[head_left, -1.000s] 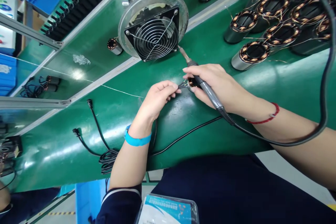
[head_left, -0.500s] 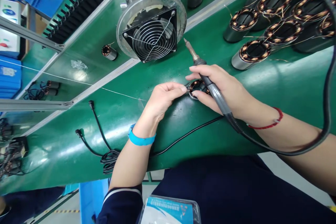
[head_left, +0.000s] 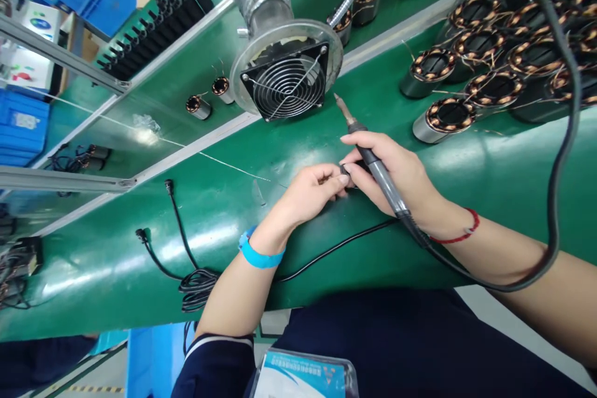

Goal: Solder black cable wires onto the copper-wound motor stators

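Observation:
In my right hand (head_left: 396, 171) is a soldering iron (head_left: 380, 174), its grip lying across the palm and its metal tip pointing up and away, clear of the work. The thumb and fingertips of this same hand reach toward my left hand (head_left: 317, 193). My left fingers are closed in a pinch, and a small dark part (head_left: 344, 169) shows between the two hands. What it belongs to is hidden by the fingers. A black cable (head_left: 336, 239) runs along the bench and passes under my right hand.
A fume extractor fan (head_left: 289, 87) on a foil duct hangs beyond the iron's tip. Several copper-wound stators (head_left: 450, 115) crowd the right side. Solder wire (head_left: 233, 166) stretches in from the left. A coiled black cable (head_left: 198, 289) lies near the bench's front edge.
A copper-wound stator showed between my hands before; now my fingers cover that spot. My left fingers have curled in closer to the right hand. The iron stays in the right hand.

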A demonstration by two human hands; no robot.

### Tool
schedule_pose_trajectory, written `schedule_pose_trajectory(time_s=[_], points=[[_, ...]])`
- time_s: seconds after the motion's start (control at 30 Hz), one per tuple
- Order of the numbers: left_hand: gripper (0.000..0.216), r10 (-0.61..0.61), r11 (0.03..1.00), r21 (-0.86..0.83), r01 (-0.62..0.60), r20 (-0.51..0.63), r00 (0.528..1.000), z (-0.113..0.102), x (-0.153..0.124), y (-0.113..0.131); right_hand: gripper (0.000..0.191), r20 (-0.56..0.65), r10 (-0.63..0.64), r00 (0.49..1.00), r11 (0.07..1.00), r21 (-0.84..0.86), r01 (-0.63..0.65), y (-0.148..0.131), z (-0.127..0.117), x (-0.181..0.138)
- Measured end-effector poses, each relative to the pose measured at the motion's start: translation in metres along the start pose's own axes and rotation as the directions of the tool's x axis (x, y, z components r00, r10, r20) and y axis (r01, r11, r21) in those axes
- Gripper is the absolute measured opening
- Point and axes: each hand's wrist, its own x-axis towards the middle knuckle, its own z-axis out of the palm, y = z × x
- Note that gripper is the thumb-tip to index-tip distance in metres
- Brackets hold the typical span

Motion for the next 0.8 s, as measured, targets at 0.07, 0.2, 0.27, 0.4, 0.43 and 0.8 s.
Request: schedule_pose_trajectory(time_s=[0.07, 0.2, 0.27, 0.4, 0.43, 0.8], points=[[0.019, 0.073, 0.989, 0.132, -0.061, -0.090, 0.993, -0.006, -0.003, 0.002, 0.039, -0.014, 0.029, 0.999, 0.999, 0.035, -0.029, -0.001, 0.000, -0.002], [0.017, 0.094, 0.941, 0.338, -0.017, -0.214, 0.972, -0.044, -0.017, 0.008, 0.041, -0.058, -0.013, 0.998, 0.999, 0.029, 0.015, 0.003, -0.008, -0.007], [0.017, 0.087, 0.905, 0.421, 0.059, -0.320, 0.944, -0.071, -0.025, 0.011, 0.038, -0.061, 0.032, 0.998, 0.999, 0.006, -0.031, 0.007, -0.014, -0.009], [0.019, 0.196, 0.750, 0.585, 0.307, -0.640, 0.743, -0.133, -0.022, 0.018, 0.039, -0.076, 0.089, 0.993, 0.996, 0.011, -0.089, 0.009, -0.020, -0.010], [0.024, 0.214, 0.717, 0.589, 0.373, -0.695, 0.687, -0.148, -0.017, 0.021, 0.040, -0.073, 0.069, 0.995, 0.998, -0.001, -0.069, 0.008, -0.021, -0.010], [0.042, 0.119, 0.585, 0.355, 0.729, -0.927, 0.356, -0.254, 0.051, 0.044, 0.042, -0.145, -0.205, 0.968, 0.970, -0.164, 0.181, 0.032, -0.015, 0.000]])
